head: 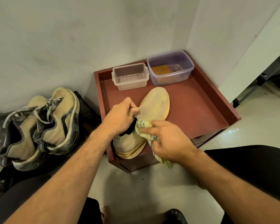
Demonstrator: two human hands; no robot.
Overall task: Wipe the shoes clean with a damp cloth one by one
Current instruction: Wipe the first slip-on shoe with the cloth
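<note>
A beige knit slip-on shoe [153, 107] with a yellowish sole lies on the dark red tray table [197, 110], toe pointing away from me. My left hand [120, 115] pinches the shoe's collar at its opening. My right hand [170, 139] holds a crumpled yellow-green striped cloth [144, 126] against the shoe's side near the heel. A loose end of the cloth hangs below my right hand. A pair of worn beige and grey laced sneakers [44, 126] stands to the left on a dark surface.
At the tray's far edge stand a small clear lidless box [130, 76] and a larger purple-tinted tub [170, 67] holding a brown block. White walls close the corner behind. Pale floor tiles [152, 191] lie below, with my dark-clothed legs at both sides.
</note>
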